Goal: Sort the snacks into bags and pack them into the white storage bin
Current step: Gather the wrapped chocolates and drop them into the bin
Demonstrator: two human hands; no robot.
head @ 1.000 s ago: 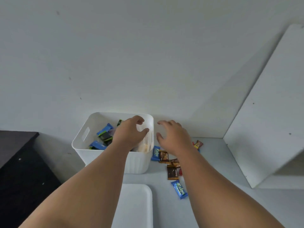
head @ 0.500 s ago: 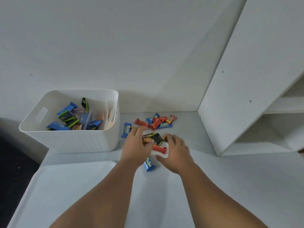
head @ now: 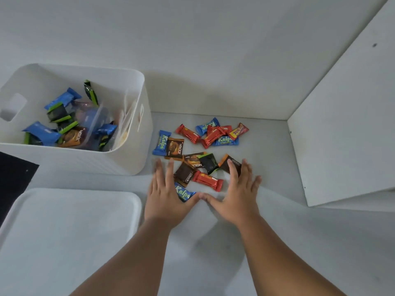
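My storage bin [head: 119, 161] on the left is white, its outer wall faintly ribbed. Before me lie blue wrappers [head: 161, 143] lettered green, red bars [head: 208, 180], brown-and-orange packets [head: 174, 148], and a black packet [head: 209, 163] edged green, on my pale grey table [head: 277, 157].

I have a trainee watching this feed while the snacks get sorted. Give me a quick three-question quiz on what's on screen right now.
1. True or false: the left hand and the right hand are both open with fingers spread, gripping no snack.
2. Where does the white storage bin stand relative to the loose snacks? A) to their left B) to their right C) on top of them
3. Fill in: the blue wrapper by the left thumb reads ____.
Key: 1 true; 2 A; 3 Kalpa.
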